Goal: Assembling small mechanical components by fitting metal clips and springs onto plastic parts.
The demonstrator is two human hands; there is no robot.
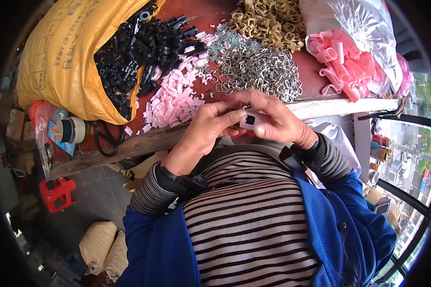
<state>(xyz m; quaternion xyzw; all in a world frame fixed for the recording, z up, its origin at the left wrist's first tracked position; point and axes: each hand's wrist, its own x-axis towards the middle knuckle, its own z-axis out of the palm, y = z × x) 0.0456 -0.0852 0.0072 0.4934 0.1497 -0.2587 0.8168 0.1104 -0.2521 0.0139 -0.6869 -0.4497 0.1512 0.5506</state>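
Observation:
Just past the table's front edge, in front of my body, both hands meet around a small pale pink plastic part (259, 121) with a dark square opening. My right hand (280, 119) is closed on it, thumb along its near side and fingers curled over the far side. From the left, my left hand (203, 131) pinches at the part's left end, its thumb beside the opening. Whether a smaller piece sits between those fingertips is hidden. Beyond my hands lies a pile of bent silver metal clips (258, 69); small pink plastic pieces (172, 98) are heaped to the left.
A yellow woven sack (64, 57) spills black plastic parts (151, 48) onto the red tabletop (208, 14). Brass-coloured clips (268, 21) lie at the back. Pink curved parts (342, 62) spill from a clear bag (364, 28). Tape rolls (72, 130) sit left, above a red stool (57, 193).

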